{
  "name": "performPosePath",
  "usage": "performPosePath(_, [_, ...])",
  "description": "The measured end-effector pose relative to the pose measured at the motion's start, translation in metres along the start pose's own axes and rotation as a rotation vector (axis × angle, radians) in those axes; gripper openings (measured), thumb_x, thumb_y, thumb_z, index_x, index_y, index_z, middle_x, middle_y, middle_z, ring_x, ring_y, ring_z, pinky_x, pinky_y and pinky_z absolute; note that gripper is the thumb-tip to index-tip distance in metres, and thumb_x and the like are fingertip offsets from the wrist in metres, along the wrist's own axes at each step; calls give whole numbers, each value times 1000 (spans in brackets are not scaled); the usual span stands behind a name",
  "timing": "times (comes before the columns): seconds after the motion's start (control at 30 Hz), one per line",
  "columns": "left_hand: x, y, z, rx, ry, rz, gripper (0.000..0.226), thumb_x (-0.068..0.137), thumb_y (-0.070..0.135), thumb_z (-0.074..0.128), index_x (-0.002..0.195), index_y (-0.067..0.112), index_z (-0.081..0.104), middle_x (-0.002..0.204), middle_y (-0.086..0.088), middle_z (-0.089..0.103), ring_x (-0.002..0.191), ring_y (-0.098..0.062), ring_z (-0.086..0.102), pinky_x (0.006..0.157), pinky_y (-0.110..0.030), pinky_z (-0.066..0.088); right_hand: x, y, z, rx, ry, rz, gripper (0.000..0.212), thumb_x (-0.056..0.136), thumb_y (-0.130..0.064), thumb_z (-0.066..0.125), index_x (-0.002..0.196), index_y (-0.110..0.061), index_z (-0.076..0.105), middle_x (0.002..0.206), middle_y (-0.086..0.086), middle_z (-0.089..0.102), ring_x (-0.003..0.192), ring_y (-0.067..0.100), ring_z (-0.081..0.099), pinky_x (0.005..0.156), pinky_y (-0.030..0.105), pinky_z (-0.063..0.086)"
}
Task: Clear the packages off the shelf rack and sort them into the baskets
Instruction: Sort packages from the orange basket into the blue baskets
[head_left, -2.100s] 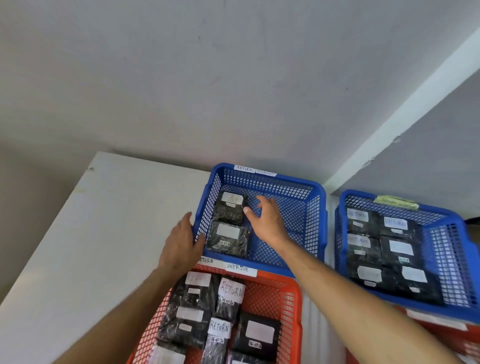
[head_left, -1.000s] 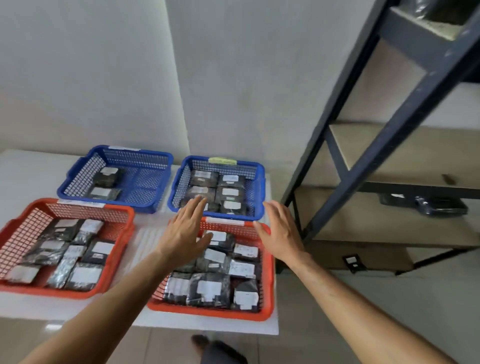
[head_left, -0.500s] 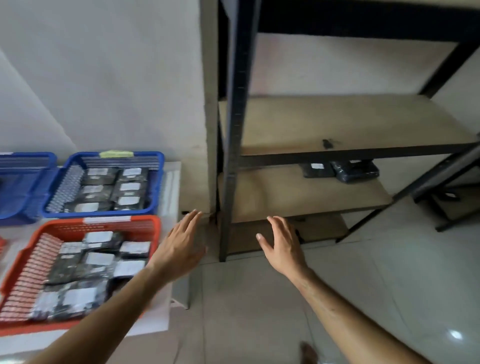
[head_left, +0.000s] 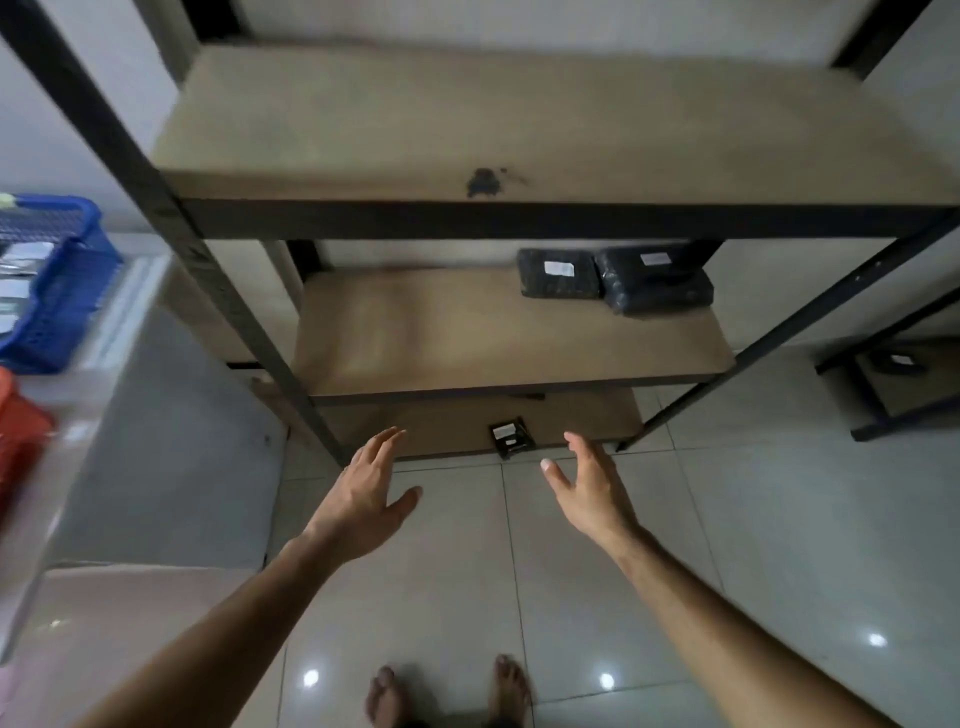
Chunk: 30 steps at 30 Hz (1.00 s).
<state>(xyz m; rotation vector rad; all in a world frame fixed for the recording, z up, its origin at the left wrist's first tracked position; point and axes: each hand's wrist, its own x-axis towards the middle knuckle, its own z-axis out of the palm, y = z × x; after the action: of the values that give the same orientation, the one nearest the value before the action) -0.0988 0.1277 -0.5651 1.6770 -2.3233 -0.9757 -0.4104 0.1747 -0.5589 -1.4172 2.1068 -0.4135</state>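
Shelf rack (head_left: 519, 218): two black packages (head_left: 613, 278) touching, middle board; small package (head_left: 511, 439) bottom board.

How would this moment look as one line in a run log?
left hand open, empty | right hand open, empty | two black packages on middle shelf | small package on bottom shelf

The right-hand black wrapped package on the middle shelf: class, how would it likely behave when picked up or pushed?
The package looks bulgy under glossy, wrinkled wrap, so it probably gives a little and may feel slippery. It lies flat on the middle shelf, so a push would likely slide it, not roll or tip it. It touches the neighbouring package, which could shift too.
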Motion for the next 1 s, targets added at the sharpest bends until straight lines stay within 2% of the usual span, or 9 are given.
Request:
performPosePath(0.13, [51,-7,64,45,-62,41,83,100,45,61,163,18,15,170,-4,18,155,-23,21,125,-38,28,46,57,34,21,-23,26,63,98,-48,58,150,-17,40,144,5,51,130,22,50,102,34,46])
performPosePath(0.3, [124,-47,145,84,-71,52,83,99,45,62,164,22,13,170,-2,16,155,-23,19,124,-39,26,111,126,104,28,-53,24,65,96,-46,62,150,-17,41,141,3,54,127,19,52,94,26,43])
performPosePath(0.43, [185,-94,210,89,-51,54,80,98,44,63,162,21,20,168,-3,23,150,-26,31,121,-44,35,171,176,170,71,-75,59,68,94,-48,64,149,-18,40,139,2,55,124,18,53,92,26,44])
performPosePath(0.5, [212,-122,243,99,-18,71,78,97,43,65,160,20,26,166,-5,30,149,-27,35,121,-44,34,202,198,203,108,-71,77,68,92,-47,67,148,-17,42,139,4,55,120,18,55,88,26,44])
performPosePath(0.6, [248,-165,293,173,52,125,77,92,55,57,156,17,38,160,-7,40,146,-29,38,121,-44,30,246,228,253,138,-40,72,65,91,-43,70,143,-13,46,136,9,58,119,24,58,89,30,48])
performPosePath(0.7, [283,-202,341,192,77,125,90,81,72,43,155,21,40,160,-4,40,147,-27,36,121,-46,28,286,253,301,100,-19,37,56,91,-41,70,134,-11,51,127,12,62,117,28,60,86,34,51])
performPosePath(0.83, [326,-245,392,198,54,121,107,72,80,65,159,31,29,167,-1,28,152,-25,25,125,-49,18,329,276,347,48,7,10,64,88,-48,72,135,-11,48,130,14,59,121,31,56,94,37,51])
performPosePath(0.9, [345,-260,408,279,41,131,117,69,76,76,162,34,19,170,0,18,155,-28,18,126,-53,14,343,283,364,21,35,2,63,85,-50,74,130,-11,51,127,13,60,120,31,57,98,46,53])
performPosePath(1.0, [365,-274,425,460,80,144,116,71,69,79,162,35,16,170,-1,17,153,-34,19,125,-55,17,355,289,382,-37,88,-14,64,81,-50,78,126,-11,54,124,12,62,118,31,57,99,46,52])
